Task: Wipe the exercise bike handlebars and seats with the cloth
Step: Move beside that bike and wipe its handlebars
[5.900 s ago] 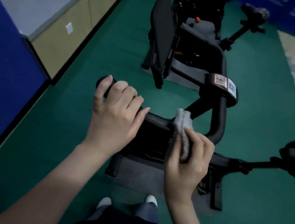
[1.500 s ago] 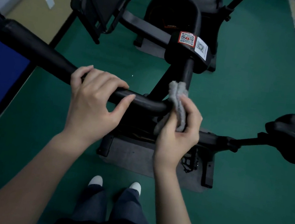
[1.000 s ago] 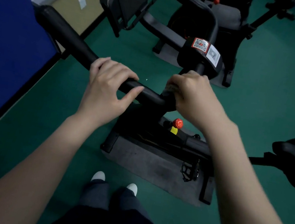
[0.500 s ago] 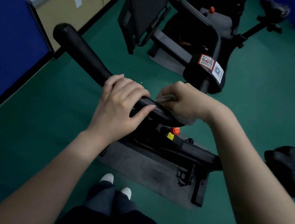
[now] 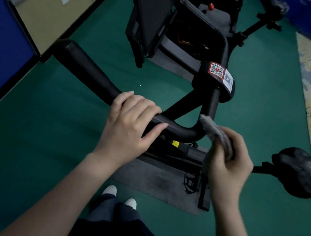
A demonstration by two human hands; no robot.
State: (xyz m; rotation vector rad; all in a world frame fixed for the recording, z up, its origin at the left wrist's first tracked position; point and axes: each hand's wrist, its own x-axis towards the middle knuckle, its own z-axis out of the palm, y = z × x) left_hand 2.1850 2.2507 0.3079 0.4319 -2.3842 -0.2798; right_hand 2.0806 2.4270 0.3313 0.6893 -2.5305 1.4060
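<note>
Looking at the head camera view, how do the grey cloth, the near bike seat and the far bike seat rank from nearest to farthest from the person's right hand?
1. grey cloth: gripped in the right hand itself, beside the handlebar bend.
2. near bike seat: low at the hand's right.
3. far bike seat: top right, well behind.

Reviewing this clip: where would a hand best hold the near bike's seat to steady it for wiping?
Probably the thin bar that carries the seat, reached from above on the near side: it fits curled fingers, leaving the seat's broad rounded top free for the cloth.
</note>
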